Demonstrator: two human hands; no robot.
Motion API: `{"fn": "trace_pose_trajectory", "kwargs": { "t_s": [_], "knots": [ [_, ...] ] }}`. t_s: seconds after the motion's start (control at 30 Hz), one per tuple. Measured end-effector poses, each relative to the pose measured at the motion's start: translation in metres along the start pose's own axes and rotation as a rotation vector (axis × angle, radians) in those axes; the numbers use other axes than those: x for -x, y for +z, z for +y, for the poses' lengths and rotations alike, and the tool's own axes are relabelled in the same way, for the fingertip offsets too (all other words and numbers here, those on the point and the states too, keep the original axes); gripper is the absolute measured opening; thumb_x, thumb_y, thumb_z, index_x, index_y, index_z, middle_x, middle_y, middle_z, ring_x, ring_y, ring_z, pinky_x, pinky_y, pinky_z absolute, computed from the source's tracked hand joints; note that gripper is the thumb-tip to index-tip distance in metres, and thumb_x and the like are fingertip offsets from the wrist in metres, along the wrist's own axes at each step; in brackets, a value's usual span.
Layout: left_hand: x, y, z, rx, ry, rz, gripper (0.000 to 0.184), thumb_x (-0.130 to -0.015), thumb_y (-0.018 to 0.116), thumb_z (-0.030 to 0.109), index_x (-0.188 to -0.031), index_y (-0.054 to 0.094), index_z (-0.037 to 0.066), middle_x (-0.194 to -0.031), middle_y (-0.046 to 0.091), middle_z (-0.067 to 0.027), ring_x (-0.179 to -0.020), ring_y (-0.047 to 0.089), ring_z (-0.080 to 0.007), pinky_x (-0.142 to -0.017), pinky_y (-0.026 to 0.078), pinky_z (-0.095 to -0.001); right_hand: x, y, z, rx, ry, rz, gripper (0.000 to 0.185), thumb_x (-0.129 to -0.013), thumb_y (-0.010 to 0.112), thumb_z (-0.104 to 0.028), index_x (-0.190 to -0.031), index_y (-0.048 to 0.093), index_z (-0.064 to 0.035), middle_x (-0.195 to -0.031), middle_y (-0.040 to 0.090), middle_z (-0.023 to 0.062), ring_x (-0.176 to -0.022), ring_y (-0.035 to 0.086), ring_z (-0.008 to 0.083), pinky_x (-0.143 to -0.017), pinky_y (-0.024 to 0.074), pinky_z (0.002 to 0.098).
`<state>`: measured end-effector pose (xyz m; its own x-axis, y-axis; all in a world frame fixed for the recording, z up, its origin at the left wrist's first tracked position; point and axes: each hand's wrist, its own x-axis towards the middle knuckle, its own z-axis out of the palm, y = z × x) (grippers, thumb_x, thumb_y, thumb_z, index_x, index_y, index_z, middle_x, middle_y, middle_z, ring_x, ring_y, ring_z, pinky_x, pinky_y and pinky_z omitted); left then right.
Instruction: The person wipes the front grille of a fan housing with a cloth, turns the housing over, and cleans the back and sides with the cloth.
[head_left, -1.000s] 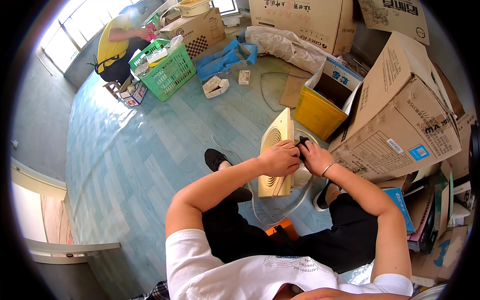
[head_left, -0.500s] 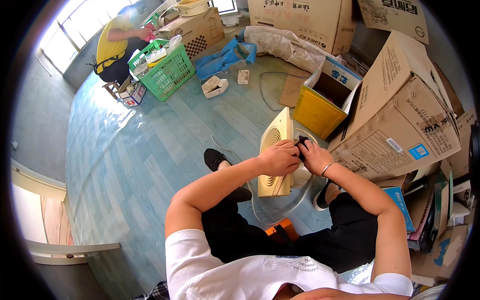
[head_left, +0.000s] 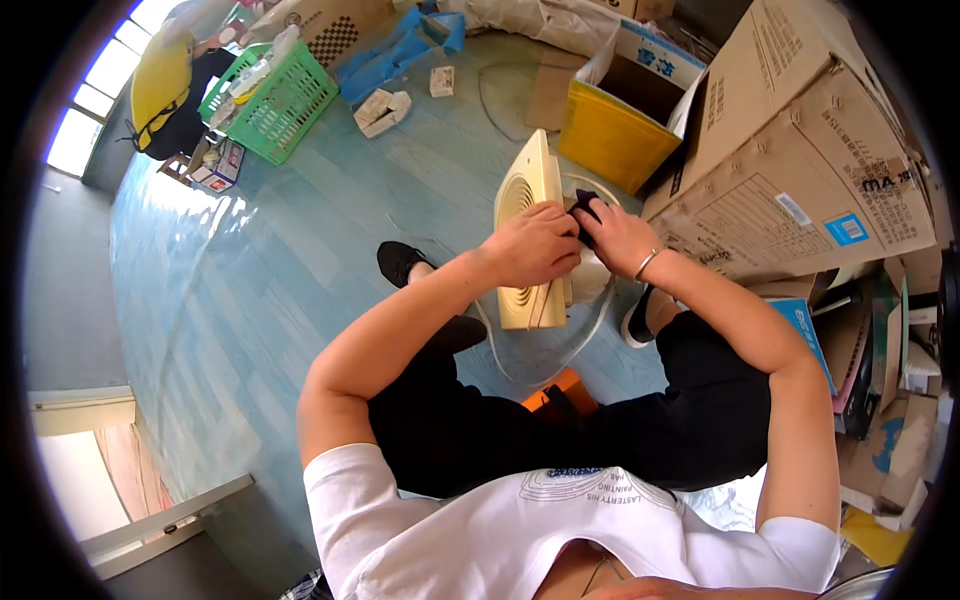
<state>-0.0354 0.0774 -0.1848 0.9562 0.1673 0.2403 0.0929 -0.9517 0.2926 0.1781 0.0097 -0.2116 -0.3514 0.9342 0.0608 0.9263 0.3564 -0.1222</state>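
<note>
The left hand [head_left: 540,243] wraps over the right edge of the fan [head_left: 530,170], fingers bent and close together, grasping its panel. The right hand [head_left: 618,238] works from the other side, its fingers curled around a bunched black cloth [head_left: 582,203] against the back of the fan; the two hands nearly meet there, and some fingertips are hidden.

The fan is between the knees, a little beyond them, upright with a slight tilt. Its panel is cream and squarish, with a round grille of concentric rings facing left and a pale housing behind. The hands cover part of both. Whether its lower edge rests on the floor, I cannot tell. A white cord [head_left: 490,345] loops below it, near an orange item [head_left: 570,385].

On the left, the blue floor [head_left: 240,290] stretches broadly to the grey wall [head_left: 70,270]. Room is tighter on the right: a yellow box [head_left: 615,135], its top open, stands near the fan's far side, and a big carton [head_left: 830,200] leans close to the right wrist. Farther off, a person in a yellow top [head_left: 160,85] is beside a green basket [head_left: 285,125].
</note>
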Motion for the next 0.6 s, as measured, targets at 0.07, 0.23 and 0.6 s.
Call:
{"fn": "trace_pose_trajectory", "kwargs": {
  "t_s": [0.07,0.23,0.6],
  "knots": [
    [0.002,-0.007,0.004,0.064,-0.069,0.053,0.020,-0.091,0.062,0.023,-0.104,0.069,0.009,-0.118,0.060,-0.0081,-0.116,0.054,-0.0285,-0.103,0.042,-0.0408,0.002,0.002,0.001,-0.021,-0.037,0.034,0.035,-0.089,0.058,-0.015,-0.123,0.055,-0.0107,-0.109,0.053,0.0124,-0.097,0.059,0.0326,-0.075,0.0551,0.0445],
    [0.016,-0.038,-0.027,0.130,-0.239,0.260,0.022,-0.094,0.064,0.018,-0.112,0.068,0.008,-0.127,0.059,-0.0097,-0.119,0.055,-0.0275,-0.101,0.043,-0.0397,0.011,0.010,0.009,-0.053,-0.066,0.065,0.044,-0.084,0.063,-0.013,-0.127,0.054,-0.0119,-0.112,0.053,0.0129,-0.098,0.059,0.0326,-0.079,0.0548,0.0429],
    [0.066,-0.015,-0.058,0.618,-0.823,0.318,0.027,-0.102,0.054,0.021,-0.121,0.066,0.007,-0.113,0.068,-0.0028,-0.110,0.060,-0.0129,-0.094,0.045,-0.0278,-0.028,-0.024,0.030,-0.551,0.146,0.432,0.033,-0.081,0.056,-0.006,-0.113,0.066,-0.0047,-0.105,0.063,0.0127,-0.098,0.062,0.0271,-0.088,0.0494,0.0336]
  ]
}}
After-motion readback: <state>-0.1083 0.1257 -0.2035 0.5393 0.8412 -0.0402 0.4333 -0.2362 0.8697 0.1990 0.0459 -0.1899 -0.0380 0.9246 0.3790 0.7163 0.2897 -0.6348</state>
